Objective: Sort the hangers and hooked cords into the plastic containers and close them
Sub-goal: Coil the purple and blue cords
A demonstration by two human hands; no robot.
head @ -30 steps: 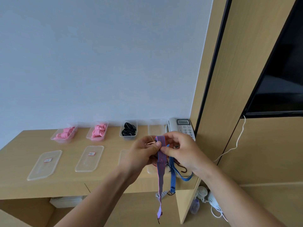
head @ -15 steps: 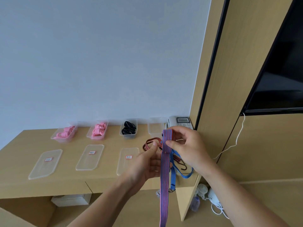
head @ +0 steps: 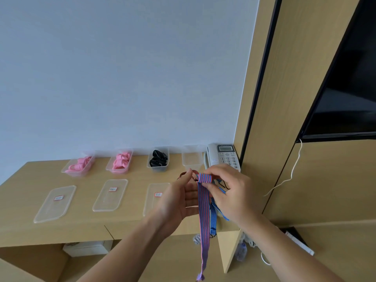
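A long wooden worktop [head: 30, 231] runs along the wall. At its back stand four clear containers in a row: a first pink-filled container [head: 78, 166], a second pink-filled container [head: 120, 162], a black-filled container [head: 158, 160] and an empty container [head: 192, 157]. Three lids [head: 110, 198] lie flat in front of them, each with a red-edged label [head: 113, 189]; the writing is too small to read. A phone [head: 222, 156] sits at the right end, its brand line unreadable.

Over that end, the right hand [head: 232, 192] has a narrow grip, pinching the folded top of a red-and-blue striped cord [head: 204, 220], which hangs below the worktop's edge. The left hand [head: 179, 202] has a wide grip, fingers loose, palm towards the cord; I cannot tell whether they touch. A blue-and-white cord [head: 213, 218] hangs just behind.
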